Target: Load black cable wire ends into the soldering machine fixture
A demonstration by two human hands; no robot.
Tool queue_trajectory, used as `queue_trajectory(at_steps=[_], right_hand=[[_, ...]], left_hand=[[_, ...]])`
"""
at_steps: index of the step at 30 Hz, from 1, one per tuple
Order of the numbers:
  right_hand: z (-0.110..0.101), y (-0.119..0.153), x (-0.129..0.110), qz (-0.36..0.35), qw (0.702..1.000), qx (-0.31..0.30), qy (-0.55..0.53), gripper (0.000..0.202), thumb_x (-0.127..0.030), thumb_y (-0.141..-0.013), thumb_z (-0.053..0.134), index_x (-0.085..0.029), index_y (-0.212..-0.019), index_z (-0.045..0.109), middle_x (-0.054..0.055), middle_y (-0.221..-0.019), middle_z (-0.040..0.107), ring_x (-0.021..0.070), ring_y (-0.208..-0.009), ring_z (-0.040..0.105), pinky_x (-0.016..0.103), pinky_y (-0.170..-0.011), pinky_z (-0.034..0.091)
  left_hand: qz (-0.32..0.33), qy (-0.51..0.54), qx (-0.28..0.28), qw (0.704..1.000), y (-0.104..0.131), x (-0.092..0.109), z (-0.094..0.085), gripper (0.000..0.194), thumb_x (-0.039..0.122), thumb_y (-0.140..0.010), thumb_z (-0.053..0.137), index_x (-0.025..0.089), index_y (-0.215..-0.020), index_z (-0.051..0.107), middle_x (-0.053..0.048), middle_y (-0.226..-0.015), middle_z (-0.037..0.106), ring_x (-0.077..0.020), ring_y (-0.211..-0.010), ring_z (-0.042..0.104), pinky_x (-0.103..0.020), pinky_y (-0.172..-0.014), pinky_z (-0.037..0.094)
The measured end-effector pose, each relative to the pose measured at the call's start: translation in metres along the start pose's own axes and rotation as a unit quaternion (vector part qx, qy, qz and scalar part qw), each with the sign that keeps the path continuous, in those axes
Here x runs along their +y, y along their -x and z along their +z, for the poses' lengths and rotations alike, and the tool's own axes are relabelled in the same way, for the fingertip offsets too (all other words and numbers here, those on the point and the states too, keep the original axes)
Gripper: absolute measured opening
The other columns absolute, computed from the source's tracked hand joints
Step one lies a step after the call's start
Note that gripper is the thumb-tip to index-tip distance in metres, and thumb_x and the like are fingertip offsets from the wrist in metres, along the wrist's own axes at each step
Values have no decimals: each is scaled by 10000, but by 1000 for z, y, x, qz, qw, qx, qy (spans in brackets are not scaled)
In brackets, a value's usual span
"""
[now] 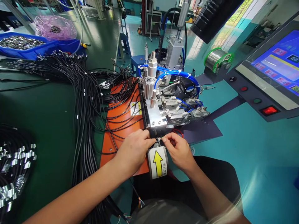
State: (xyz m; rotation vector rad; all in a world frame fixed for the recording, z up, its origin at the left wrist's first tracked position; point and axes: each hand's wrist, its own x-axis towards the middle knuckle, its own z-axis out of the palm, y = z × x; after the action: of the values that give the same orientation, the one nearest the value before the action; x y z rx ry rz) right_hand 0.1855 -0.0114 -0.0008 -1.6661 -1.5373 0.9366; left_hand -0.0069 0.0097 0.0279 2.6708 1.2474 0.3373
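Note:
At the front of the bench machine, both of my hands meet over a tiny work spot. My left hand has its fingers closed, and a black cable runs in beneath it; the grip itself is mostly hidden. Thumb and index finger of my right hand pinch the thin wires between the hands, too small to make out singly. Just below the fingertips is a round white-faced drum with a yellow arrow.
Black cables lie in a thick bundle over the green table and orange plate. Blue trays hold metal connectors. A solder spool and control panel stand right. Bare-ended cables hang near my lap.

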Motion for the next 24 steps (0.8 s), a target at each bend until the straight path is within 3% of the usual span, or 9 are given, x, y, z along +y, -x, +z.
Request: queue_trajectory(at_steps=[6,11,18,24], right_hand=[[-3,-4,-4,-91,995,25,11,178,-331,-941,525,-212,-982,651,41,-917,632,176,-768,588,289,-694,456],[1,-9,-3,-121,992,20,34,159,-272,-946,511,-209,-867,633,29,-860,617,173,-782,577,283,-694,432],[8,-9,2,-62,998,13,28,186,-278,-944,477,-196,-812,579,25,-825,614,171,-762,567,284,-692,416],[11,-12,5,27,999,-25,-15,250,-384,-932,487,-199,-778,555,-18,-688,564,143,-621,510,261,-582,378]], left_hand=[[0,1,3,1000,1,0,0,230,98,-878,585,246,-982,728,-26,-827,586,-188,-768,518,-297,-644,413],[4,-3,6,1000,1,1,0,232,92,-877,575,238,-977,724,-32,-838,592,-186,-766,521,-301,-647,420],[-25,-44,-42,998,3,6,-7,227,67,-861,543,191,-960,705,-44,-819,621,-220,-784,556,-352,-683,449],[-66,-58,-82,993,2,11,-13,205,84,-878,513,182,-886,693,-60,-848,639,-248,-826,573,-397,-739,466]])
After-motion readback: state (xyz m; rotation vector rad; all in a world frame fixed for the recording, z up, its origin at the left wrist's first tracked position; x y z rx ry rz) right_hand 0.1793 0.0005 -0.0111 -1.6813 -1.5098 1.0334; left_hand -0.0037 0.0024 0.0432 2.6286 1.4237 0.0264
